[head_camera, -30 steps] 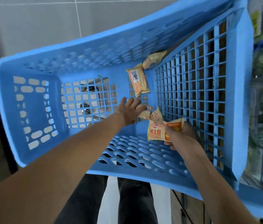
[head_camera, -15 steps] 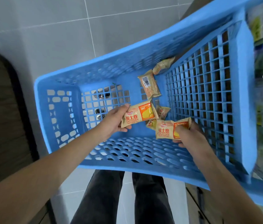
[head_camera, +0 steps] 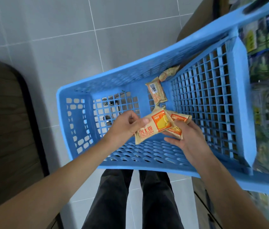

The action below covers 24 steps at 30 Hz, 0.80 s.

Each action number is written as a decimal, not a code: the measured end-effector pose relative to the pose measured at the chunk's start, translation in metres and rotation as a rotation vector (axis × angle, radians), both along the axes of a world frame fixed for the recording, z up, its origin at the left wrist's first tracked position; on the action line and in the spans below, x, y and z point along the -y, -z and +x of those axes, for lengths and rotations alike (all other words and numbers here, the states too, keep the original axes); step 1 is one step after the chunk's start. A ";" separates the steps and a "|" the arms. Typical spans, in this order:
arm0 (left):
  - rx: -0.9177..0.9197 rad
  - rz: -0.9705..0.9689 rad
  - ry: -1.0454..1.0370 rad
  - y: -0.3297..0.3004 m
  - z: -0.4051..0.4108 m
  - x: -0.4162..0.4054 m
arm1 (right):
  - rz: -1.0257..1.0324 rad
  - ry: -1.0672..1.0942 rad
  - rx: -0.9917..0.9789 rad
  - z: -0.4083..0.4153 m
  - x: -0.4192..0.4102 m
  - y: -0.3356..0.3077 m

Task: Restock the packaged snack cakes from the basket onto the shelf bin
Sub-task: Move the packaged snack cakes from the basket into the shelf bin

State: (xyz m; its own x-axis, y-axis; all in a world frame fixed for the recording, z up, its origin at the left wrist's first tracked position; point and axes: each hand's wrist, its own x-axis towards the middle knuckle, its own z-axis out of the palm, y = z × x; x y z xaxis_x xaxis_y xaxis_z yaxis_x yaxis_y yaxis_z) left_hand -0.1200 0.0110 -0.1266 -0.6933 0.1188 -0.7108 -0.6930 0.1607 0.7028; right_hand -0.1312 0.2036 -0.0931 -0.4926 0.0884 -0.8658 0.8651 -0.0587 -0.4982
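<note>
Snack cakes gathered over the blue basket, before transfer to the shelf bin.
Left hand pinches a cake; right hand, touching it, clutches several more. Slick overlapping wrappers could slip back into the basket, where two packs lie at its far end.

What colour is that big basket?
Light blue; the basket shows clearly in the head view.
</note>
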 end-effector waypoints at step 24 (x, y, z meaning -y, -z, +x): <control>-0.130 0.091 0.156 -0.014 -0.005 -0.038 | 0.128 -0.241 -0.039 0.025 -0.012 -0.030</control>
State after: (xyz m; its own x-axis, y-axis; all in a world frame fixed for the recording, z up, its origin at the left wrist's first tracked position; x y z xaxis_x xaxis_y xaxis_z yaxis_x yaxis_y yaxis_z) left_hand -0.1246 0.0486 -0.1122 -0.7463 0.2914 -0.5985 -0.5676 0.1911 0.8008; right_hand -0.1062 0.2154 -0.0632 -0.5451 0.0716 -0.8353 0.8266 0.2124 -0.5212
